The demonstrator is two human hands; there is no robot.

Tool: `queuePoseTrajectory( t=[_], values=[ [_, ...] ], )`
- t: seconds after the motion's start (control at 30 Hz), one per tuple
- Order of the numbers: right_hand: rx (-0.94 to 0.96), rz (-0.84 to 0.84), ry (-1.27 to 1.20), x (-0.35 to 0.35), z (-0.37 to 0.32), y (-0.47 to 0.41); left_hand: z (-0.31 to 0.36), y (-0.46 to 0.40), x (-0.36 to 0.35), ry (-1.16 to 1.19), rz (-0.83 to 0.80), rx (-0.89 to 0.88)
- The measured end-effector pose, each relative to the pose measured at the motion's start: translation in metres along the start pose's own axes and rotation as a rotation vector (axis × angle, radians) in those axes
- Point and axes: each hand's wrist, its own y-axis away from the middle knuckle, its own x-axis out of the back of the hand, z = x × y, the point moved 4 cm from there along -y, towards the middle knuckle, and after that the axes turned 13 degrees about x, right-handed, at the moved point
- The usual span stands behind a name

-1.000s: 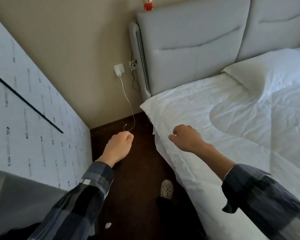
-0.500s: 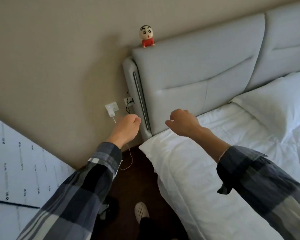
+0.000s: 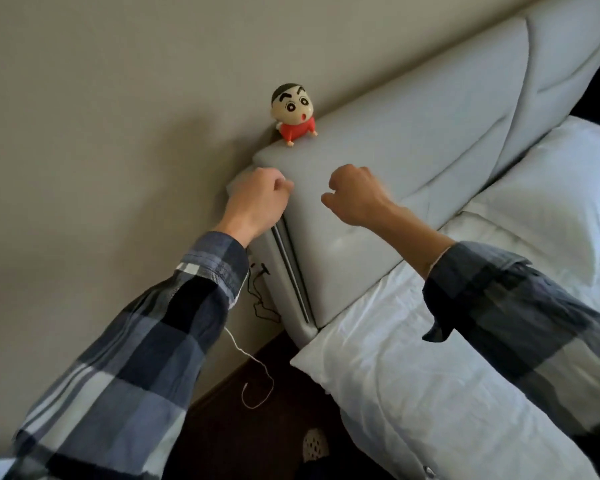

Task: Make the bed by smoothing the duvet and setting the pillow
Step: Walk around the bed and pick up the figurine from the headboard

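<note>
The white duvet (image 3: 395,358) covers the bed from its near left corner up to the grey padded headboard (image 3: 413,174). A white pillow (image 3: 561,202) lies at the head of the bed on the right. My left hand (image 3: 257,199) is raised in front of the headboard's left edge, fingers curled into a fist and holding nothing. My right hand (image 3: 357,194) is up beside it, in front of the headboard, also curled with nothing in it. Neither hand touches the duvet or the pillow.
A small cartoon figure in red (image 3: 293,114) sits on the headboard's top corner against the beige wall. A white charging cable (image 3: 253,368) and a black cord hang by the wall down to the dark floor (image 3: 257,427). A slipper (image 3: 314,445) is beside the bed.
The view has tilted up from the floor and bed edge to the headboard top. Both fists have risen from above the duvet's corner to headboard height, still holding nothing.
</note>
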Motion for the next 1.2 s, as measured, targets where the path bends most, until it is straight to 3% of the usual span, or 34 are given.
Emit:
queuePoseTrajectory(
  t=[0.2,0.33,0.6,0.73,0.9,1.2],
  values=[
    [-0.021,0.346,-0.199,0.039,-0.020,-0.080,0.014,-0.083,0.027,0.190,0.033,0.027],
    [-0.003,0.345,-0.293,0.045,-0.032,-0.114,0.016,-0.118,0.012,0.247,-0.072,0.019],
    [-0.003,0.408,-0.274,0.071,-0.015,-0.098,0.037,-0.122,-0.010,0.374,-0.031,-0.158],
    [-0.033,0.472,-0.333,0.109,0.016,-0.037,0.076,-0.095,-0.034,0.480,-0.214,-0.249],
    [-0.140,0.535,-0.273,0.153,0.067,0.067,0.159,-0.024,-0.075,0.406,-0.444,-0.430],
    [-0.460,0.753,-0.138,0.222,0.166,0.407,0.323,0.235,-0.201,0.545,-0.901,-0.549]
  ],
)
